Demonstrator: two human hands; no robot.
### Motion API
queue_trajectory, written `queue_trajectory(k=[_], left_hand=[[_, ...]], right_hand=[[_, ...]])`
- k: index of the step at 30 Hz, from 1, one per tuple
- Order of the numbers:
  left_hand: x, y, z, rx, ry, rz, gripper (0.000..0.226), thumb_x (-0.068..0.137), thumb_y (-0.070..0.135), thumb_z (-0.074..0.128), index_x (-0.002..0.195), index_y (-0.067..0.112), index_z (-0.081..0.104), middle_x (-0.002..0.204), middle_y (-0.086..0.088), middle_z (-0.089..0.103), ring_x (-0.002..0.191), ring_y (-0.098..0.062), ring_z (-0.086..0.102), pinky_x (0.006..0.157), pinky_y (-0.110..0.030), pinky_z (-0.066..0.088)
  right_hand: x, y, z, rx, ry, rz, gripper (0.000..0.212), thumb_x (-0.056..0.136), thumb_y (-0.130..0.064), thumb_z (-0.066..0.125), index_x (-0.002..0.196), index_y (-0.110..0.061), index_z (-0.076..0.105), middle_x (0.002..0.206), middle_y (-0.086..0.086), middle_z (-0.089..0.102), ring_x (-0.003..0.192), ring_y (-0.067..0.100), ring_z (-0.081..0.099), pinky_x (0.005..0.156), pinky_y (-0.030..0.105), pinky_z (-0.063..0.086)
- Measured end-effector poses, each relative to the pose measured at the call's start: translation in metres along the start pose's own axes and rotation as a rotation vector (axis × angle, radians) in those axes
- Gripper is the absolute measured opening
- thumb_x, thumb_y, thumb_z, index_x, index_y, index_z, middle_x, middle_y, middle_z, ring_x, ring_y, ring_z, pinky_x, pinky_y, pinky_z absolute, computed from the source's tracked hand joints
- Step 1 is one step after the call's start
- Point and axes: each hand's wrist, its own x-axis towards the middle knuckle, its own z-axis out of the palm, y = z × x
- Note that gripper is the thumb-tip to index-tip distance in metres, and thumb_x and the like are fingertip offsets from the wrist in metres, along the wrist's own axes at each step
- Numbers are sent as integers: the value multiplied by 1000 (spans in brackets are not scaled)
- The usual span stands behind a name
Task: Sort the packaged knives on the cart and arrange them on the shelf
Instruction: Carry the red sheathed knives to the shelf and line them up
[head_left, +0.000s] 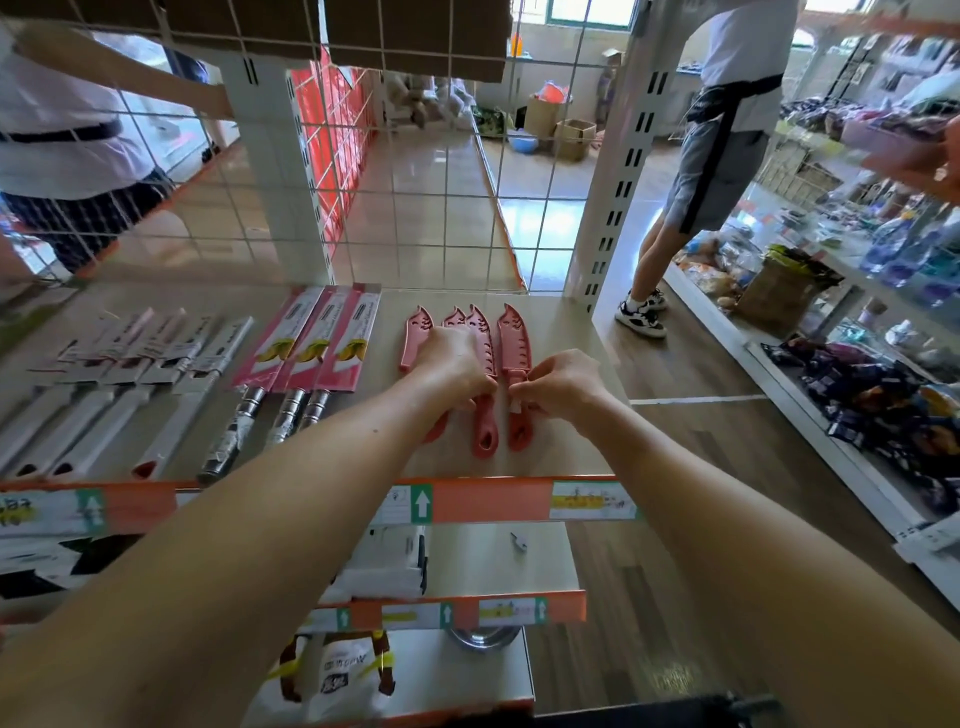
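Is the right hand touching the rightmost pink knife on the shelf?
Touching. The head view shows the fingers of the right hand pinching the rightmost pink knife at its handle, with no gap visible.

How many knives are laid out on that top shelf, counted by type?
White-handled knives in pale packs: 4 (that end is blurred, so this is my best reading)
Steel-handled knives in pink sleeves: 3
Coral-red knives in sheaths: 4
Total: 11
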Motion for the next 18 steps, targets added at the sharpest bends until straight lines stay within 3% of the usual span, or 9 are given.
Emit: queue_trajectory(k=[2, 5, 18], left_hand=[[1, 0, 1, -6, -2, -5, 26, 74, 25, 79, 80, 11, 57, 88, -11, 64, 78, -23, 66, 71, -28, 58], [1, -1, 1, -6, -5, -9, 38, 73, 26, 79, 100, 7, 62, 93, -13, 66, 87, -26, 69, 74, -31, 59], [3, -3, -1, 43, -12, 60, 30, 80, 25, 73, 99, 6, 61, 102, -17, 67, 91, -29, 68, 79, -36, 59]], right_hand=[[-2, -1, -1, -26, 1, -20, 24, 74, -12, 78, 90, 5, 72, 76, 15, 66, 65, 16, 59, 80, 34, 58], [-5, -4, -2, -58, 13, -67, 24, 72, -11, 79, 91, 3, 73, 90, 20, 71, 73, 18, 60, 83, 37, 57], [-12, -8, 1, -130, 21, -105, 25, 76, -13, 76, 97, 0, 72, 99, 19, 71, 91, 25, 66, 86, 39, 56]])
